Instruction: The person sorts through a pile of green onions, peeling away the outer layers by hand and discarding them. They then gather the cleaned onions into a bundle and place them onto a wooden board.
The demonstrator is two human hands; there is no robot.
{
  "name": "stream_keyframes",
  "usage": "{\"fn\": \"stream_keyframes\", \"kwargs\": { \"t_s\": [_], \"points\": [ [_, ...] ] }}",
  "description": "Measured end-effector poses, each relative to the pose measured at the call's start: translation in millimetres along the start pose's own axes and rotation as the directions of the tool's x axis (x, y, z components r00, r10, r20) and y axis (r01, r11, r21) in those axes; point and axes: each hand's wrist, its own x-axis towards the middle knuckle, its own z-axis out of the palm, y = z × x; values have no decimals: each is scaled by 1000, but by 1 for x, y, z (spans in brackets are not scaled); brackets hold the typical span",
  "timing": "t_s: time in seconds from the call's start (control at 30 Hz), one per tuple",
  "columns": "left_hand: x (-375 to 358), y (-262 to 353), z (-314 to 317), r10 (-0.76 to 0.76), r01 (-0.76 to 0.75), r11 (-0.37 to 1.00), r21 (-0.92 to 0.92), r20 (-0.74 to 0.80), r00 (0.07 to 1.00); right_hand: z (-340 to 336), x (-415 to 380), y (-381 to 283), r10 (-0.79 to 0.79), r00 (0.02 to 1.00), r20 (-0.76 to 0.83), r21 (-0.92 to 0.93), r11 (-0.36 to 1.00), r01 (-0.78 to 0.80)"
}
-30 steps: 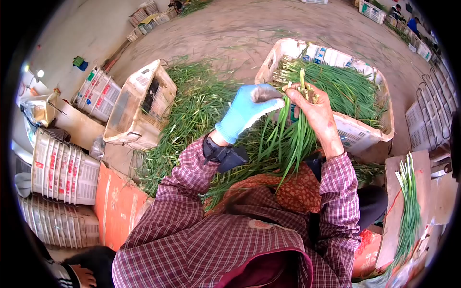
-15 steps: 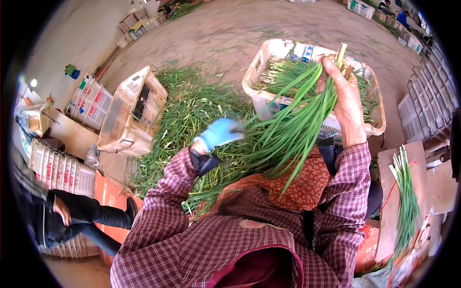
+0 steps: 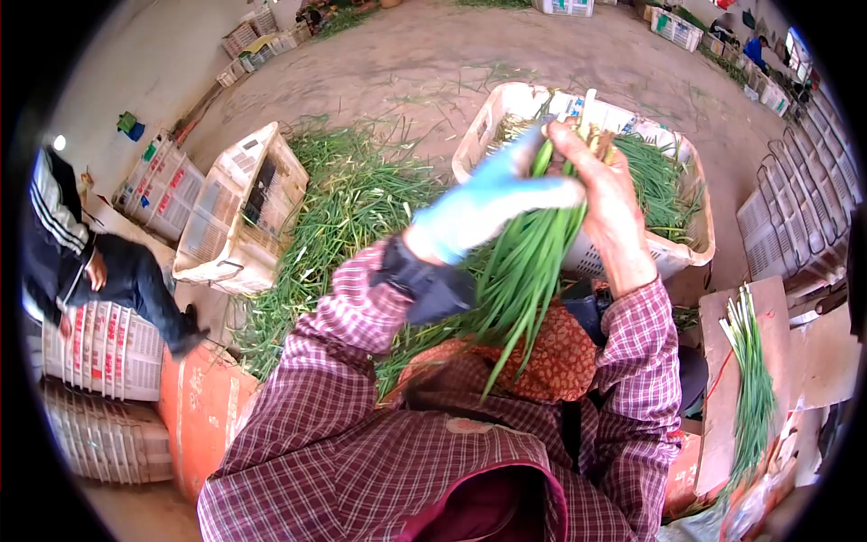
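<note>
My right hand (image 3: 607,194), bare, is closed around the stem end of a bunch of chives (image 3: 533,275), above the near side of a white crate (image 3: 675,256). The pale stem ends point up and away, and the green leaves hang down toward my lap. On my left hand (image 3: 483,199) is a light blue glove, blurred by motion. Its thumb crosses the front of the bunch beside my right fingers, and its other fingers reach the stems, partly hidden. More chives (image 3: 659,181) lie inside the crate.
Loose leaves (image 3: 352,208) cover the floor at left, beside a tipped white crate (image 3: 221,221). A person (image 3: 113,262) in dark clothes is at far left. On a board (image 3: 718,388) at right lies another bundle of chives (image 3: 752,388). Stacked crates (image 3: 795,212) stand at far right.
My left hand has moved right and up from beside the leaf tips onto the bunch. The right hand has come slightly left and down. The person at left has shifted and shows more fully.
</note>
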Motion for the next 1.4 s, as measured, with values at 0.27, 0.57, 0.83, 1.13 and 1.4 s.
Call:
{"fn": "stream_keyframes", "kwargs": {
  "t_s": [0.27,0.57,0.83,1.13,1.4],
  "points": [
    [-13,-45,25,-223,222,934,-279,29,974,-14,-7,1,-172,983,-65,-472,873,121],
    [-37,-55,19,-359,340,881,-330,2,933,-92,29,-15,-300,915,-269,-674,737,44],
    [-35,-61,10,-317,251,895,-370,-128,940,-23,-23,32,-199,975,97,-661,720,213],
    [-54,-48,-17,-380,369,925,-96,-155,912,-8,10,70,-281,960,-14,-799,580,159],
    [-81,-59,-5,-530,470,787,-400,-50,846,-75,39,114,-280,946,-164,-921,387,-45]
  ]
}}
